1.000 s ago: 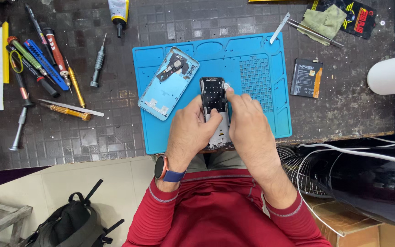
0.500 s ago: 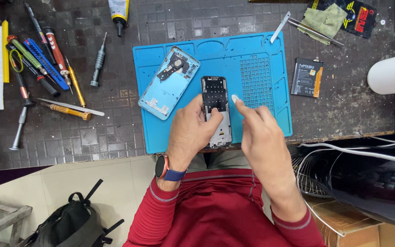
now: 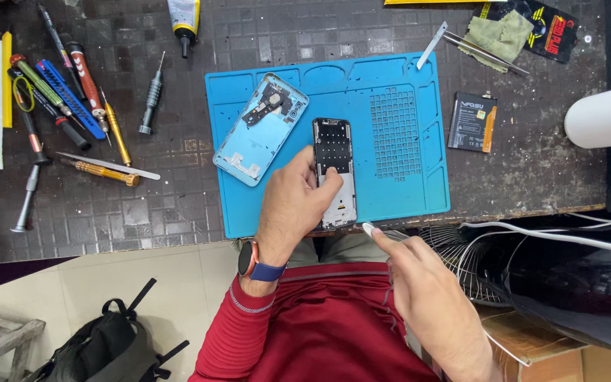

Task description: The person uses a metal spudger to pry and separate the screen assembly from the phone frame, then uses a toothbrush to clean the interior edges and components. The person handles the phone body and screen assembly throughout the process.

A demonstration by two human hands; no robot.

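Two hands worked over a blue silicone repair mat that lay on a dark tiled workbench. Left hand rested at the mat's near edge with its fingers curled and closed around the lower left side of an opened phone chassis, thumb lying across its pale lower part. That chassis lay flat near the middle of the mat, long axis pointing away from the person, dark perforated upper half exposed. Right hand hung off the mat's near edge, apart from the chassis, holding nothing, with its fingers loosely spread and one extended toward the mat's rim.

Just left of the chassis, tilted on the mat, lay a light blue phone back cover, inner side up. At the mat's far right corner, a thin white pry strip rested across the rim. To the right of the mat, on the bench, sat a flat dark phone battery; beyond it lay metal tweezers and a greenish cloth. To the left of the mat stood out a grey precision screwdriver, with a scatter of coloured screwdrivers farther left. Beyond the mat's far left corner lay a glue tube. A smartwatch with a blue strap circled the left wrist.
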